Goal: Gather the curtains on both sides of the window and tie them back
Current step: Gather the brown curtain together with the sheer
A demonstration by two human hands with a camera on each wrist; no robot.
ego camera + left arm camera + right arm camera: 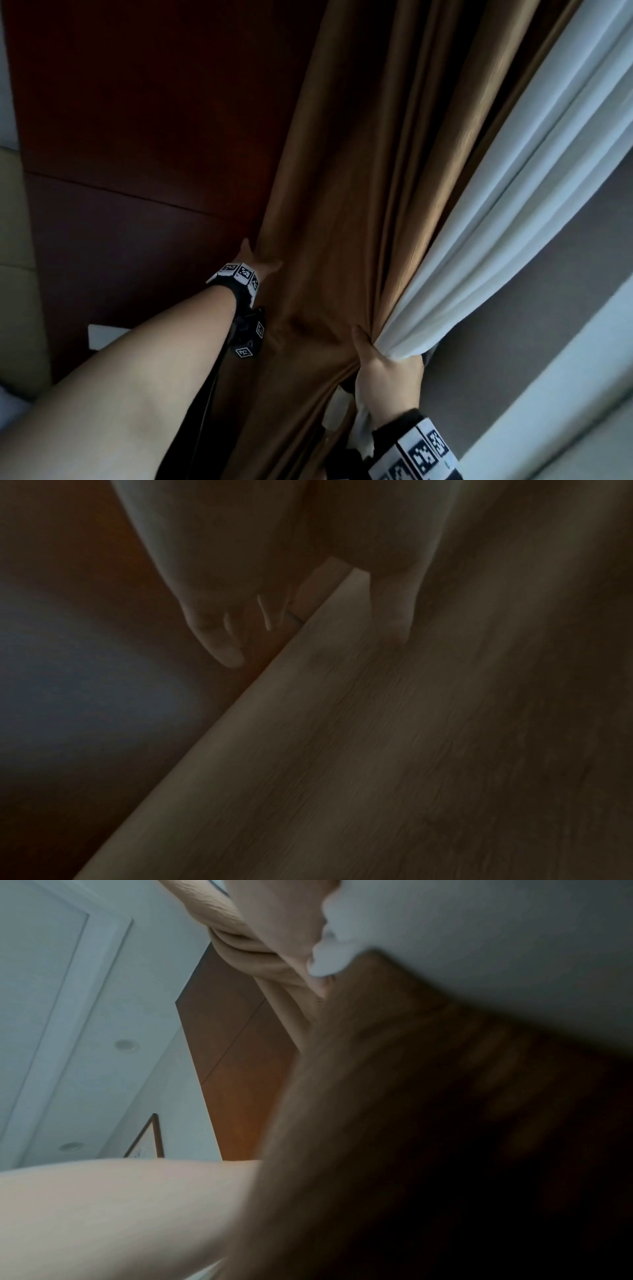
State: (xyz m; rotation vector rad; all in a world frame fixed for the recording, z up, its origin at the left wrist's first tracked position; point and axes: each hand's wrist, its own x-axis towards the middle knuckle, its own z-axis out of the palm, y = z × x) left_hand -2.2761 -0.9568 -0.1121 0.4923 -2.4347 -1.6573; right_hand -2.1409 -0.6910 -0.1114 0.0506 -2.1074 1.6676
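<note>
From the head view, we have one side's brown curtain (342, 205) drawn in toward a waist between our two hands. Our left hand (255, 262) reaches round the curtain's outer edge, next to the dark wood panel (137, 120), with the thumb in front of the cloth and the fingers hidden behind it. Our right hand (383, 370) is closed on the inner edge, bunching the brown folds together with the white sheer curtain (496, 222). No tie-back is visible here, so we judge the gathering of this side well under way and the tying not yet begun; the other side of the window is out of view.

From the left wrist view, dim and blurred, our fingers (222, 642) curl behind the curtain's edge (308, 696) while the thumb (394, 610) lies on its front: a loose grip on the cloth.

From the right wrist view, our fingers (274, 953) are wrapped tight round a bunch of the white sheer (329, 958) and the brown fabric (428, 1096). Beyond lie the ceiling (85, 1015) and the wood panel. Still left, in our judgement: closing the bundle, tying it, then the second curtain.
</note>
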